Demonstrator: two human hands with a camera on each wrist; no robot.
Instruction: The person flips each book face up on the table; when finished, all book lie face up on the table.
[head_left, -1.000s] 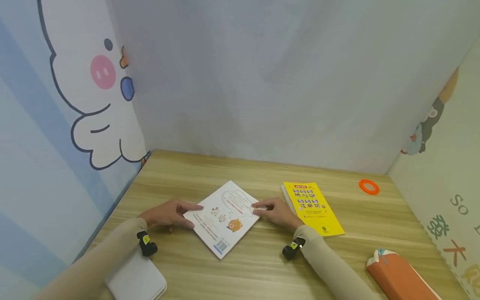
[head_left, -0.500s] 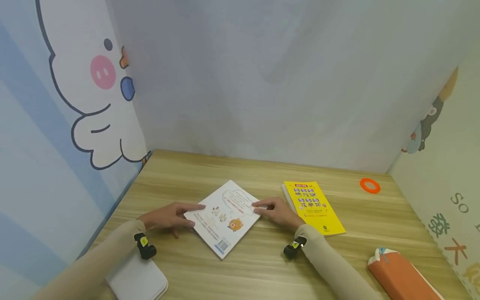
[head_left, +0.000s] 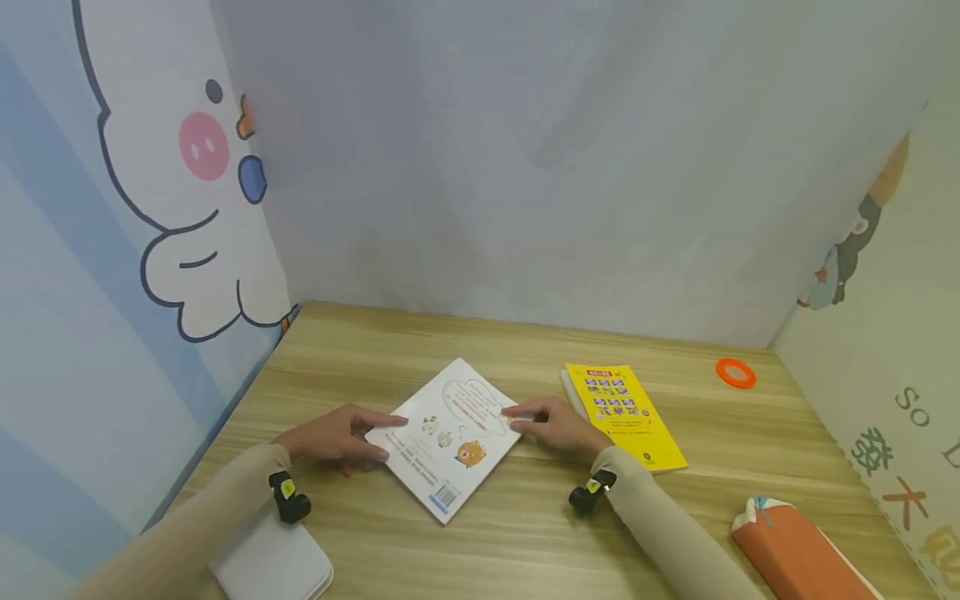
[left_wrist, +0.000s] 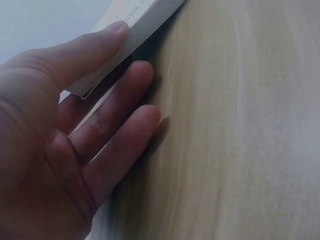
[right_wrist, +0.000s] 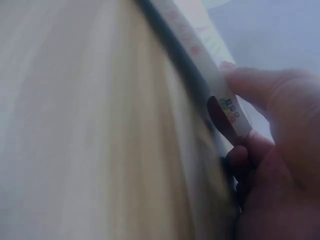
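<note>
A white book [head_left: 450,442] with small animal drawings and a barcode lies turned like a diamond between both hands. At its left corner the left hand [head_left: 341,435] grips it; the left wrist view shows the thumb on top of the book [left_wrist: 145,30] and some fingers of the hand [left_wrist: 85,120] beneath its edge. The right hand [head_left: 557,425] pinches the right corner. In the right wrist view, that hand [right_wrist: 280,135] has its thumb on the cover and a fingertip against the spine of the book [right_wrist: 200,55].
A yellow book [head_left: 630,417] lies right of the white one, partly behind the right wrist. Farther right are an orange ring [head_left: 735,373] and an orange pouch [head_left: 802,546]. A white flat object [head_left: 277,558] sits under the left forearm on the wooden table [head_left: 525,533]. Curtains stand behind.
Both hands keep their hold at the book's corners. The book's lower corner has shifted very slightly towards the near side; otherwise the scene looks almost the same.
</note>
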